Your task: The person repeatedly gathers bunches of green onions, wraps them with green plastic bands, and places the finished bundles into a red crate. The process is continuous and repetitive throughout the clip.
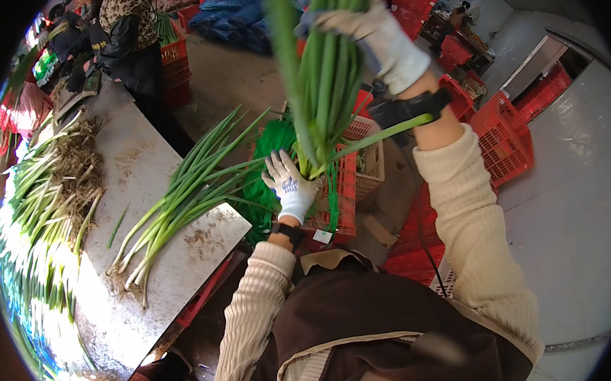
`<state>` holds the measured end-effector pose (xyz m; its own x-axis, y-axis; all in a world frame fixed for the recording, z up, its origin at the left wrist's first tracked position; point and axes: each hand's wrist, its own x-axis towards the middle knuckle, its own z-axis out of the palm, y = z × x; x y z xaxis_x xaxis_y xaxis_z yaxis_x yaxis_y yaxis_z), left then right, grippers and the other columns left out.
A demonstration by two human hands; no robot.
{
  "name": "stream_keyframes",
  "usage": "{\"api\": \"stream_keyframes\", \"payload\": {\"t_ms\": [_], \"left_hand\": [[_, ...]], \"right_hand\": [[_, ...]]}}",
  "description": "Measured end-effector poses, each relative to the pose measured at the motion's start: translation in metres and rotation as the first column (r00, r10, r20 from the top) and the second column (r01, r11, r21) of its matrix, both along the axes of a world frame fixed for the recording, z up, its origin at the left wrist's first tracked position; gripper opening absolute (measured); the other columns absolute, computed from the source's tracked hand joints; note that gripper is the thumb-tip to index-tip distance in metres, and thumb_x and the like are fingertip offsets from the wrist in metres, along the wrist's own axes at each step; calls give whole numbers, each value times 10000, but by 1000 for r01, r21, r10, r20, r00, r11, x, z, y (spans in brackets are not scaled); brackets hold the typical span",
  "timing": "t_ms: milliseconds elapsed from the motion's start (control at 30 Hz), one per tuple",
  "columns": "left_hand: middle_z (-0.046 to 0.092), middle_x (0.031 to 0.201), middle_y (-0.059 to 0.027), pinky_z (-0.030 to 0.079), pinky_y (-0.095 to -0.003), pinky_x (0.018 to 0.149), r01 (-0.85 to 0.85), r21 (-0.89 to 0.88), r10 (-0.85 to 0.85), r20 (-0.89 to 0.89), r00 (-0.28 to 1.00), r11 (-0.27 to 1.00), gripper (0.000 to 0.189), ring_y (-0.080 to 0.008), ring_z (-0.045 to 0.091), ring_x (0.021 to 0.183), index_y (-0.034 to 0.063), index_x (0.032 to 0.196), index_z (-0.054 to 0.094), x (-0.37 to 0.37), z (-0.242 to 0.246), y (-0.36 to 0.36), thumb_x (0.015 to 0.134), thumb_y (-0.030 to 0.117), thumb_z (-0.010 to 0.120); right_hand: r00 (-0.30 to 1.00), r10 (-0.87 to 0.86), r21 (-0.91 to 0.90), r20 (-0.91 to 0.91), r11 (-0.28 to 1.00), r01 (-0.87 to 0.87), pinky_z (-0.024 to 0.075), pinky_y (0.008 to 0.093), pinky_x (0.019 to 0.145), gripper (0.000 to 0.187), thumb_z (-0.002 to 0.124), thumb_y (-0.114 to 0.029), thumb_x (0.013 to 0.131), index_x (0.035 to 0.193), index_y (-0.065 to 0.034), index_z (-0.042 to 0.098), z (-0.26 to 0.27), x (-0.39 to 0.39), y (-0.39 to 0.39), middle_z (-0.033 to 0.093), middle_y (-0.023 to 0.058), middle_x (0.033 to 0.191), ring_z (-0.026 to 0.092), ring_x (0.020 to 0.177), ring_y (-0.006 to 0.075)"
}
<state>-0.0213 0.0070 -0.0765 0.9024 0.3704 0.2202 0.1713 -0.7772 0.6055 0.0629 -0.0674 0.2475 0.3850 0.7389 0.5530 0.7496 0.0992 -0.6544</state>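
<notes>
My right hand (375, 42), in a white knit glove, grips a bundle of green onions (330, 82) by its leafy part and holds it upright over the crates. At the bundle's lower end is my left hand (290, 186), also gloved, its fingers spread with the palm turned down; whether its thumb side presses the stalks is hard to see. Green netting (273, 139) lies over a red plastic crate (345, 187) beneath. A loose bunch of green onions (178, 199) rests on the metal table, its white ends towards the near side.
Many green onions with roots (70, 170) are piled along the far left of the metal table (160, 317). Another person (130, 43) stands beyond the table near stacked red crates (174, 67). Blue bags (240, 14) lie on the floor ahead. A red crate (501, 139) stands right.
</notes>
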Motion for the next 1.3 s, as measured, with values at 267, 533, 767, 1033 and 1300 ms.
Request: {"api": "stream_keyframes", "payload": {"t_ms": [267, 533, 767, 1033, 1300], "left_hand": [[505, 1249, -150, 452, -360, 955, 435, -617, -7, 571, 821, 656, 1038, -250, 529, 1125, -9, 1420, 224, -6, 22, 0, 605, 134, 849], [541, 1173, -160, 444, -354, 928, 404, -480, 6, 650, 760, 779, 899, -254, 543, 1059, -21, 1364, 350, 15, 140, 1, 614, 123, 823], [665, 971, -71, 488, -267, 784, 419, -618, -7, 556, 831, 665, 248, -132, 615, 831, -62, 1022, 618, 50, 148, 35, 784, -10, 671], [665, 1063, -102, 514, -284, 845, 450, -516, -134, 537, 833, 729, 247, -166, 647, 903, -55, 1104, 649, 43, 146, 50, 878, 40, 613], [656, 1061, -112, 507, -301, 865, 505, -588, -110, 578, 809, 632, 253, -176, 634, 938, -68, 1133, 612, 36, 157, 38, 900, 26, 581]], "right_hand": [[885, 176, -22, -432, 978, -205, 500, 331, 948, 374, 379, -94, 979, 1312, 76, 381, -145, 16, 6, 518, 309, 1255, 563, 1159, 284], [779, 383, 229, -496, 923, -308, 528, 321, 857, 363, 579, -6, 868, 1226, 2, 521, -86, 18, -11, 620, 172, 1146, 624, 940, 203], [401, 329, -485, 855, 779, 397, 429, 310, 963, 209, 538, -82, 859, 1051, -72, 619, -86, 40, -19, 656, 26, 1132, 610, 1041, 192], [419, -569, -550, -708, 816, 179, 514, 322, 779, 342, 525, -340, 952, 1046, -21, 602, -313, 41, -120, 655, 88, 880, 626, 760, 167], [-518, -78, -298, -852, 885, 356, 497, 412, 861, 428, 422, -493, 965, 1143, -148, 602, -547, -74, -97, 663, 51, 994, 607, 920, 238]]}}
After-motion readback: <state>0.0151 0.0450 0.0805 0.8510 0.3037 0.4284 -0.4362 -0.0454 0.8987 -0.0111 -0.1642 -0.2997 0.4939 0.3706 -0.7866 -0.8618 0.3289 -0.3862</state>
